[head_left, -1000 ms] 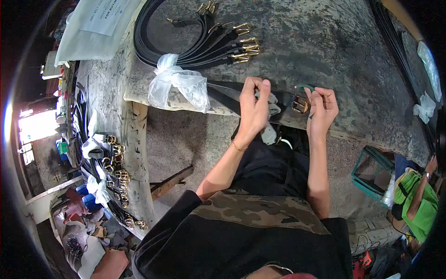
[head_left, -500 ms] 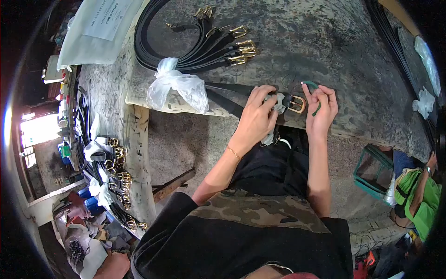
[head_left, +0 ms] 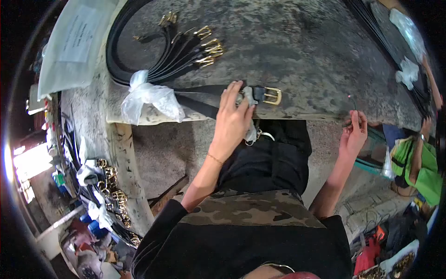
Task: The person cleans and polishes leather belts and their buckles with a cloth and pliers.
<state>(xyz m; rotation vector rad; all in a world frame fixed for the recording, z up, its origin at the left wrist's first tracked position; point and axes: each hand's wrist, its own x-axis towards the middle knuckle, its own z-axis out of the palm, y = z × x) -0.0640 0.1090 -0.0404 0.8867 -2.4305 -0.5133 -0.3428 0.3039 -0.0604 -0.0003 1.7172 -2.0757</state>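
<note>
A black belt with a gold buckle (head_left: pixel 272 96) lies along the table's front edge. My left hand (head_left: pixel 234 116) is closed around the belt just left of the buckle, with a grey cloth (head_left: pixel 250 96) under its fingers. To the right, my right hand (head_left: pixel 355 130) pinches a thin dark cord-like piece (head_left: pixel 354 103) with a small reddish glowing tip, away from the belt. White plastic wrap (head_left: pixel 151 100) is tied round the belt straps on the left.
Coiled black belts (head_left: pixel 116 51) with gold buckles lie at the back left, beside a white printed bag (head_left: pixel 69 46). More wrapped straps (head_left: pixel 381 37) lie at right. Bundled buckled belts (head_left: pixel 118 200) are at lower left. Another person's arm (head_left: pixel 417 158) is at far right, near a green cloth (head_left: pixel 425 172).
My right hand has moved right and down, away from the buckle, carrying the thin piece. My left hand stays on the belt. The view has shifted, so the table's things appear further left.
</note>
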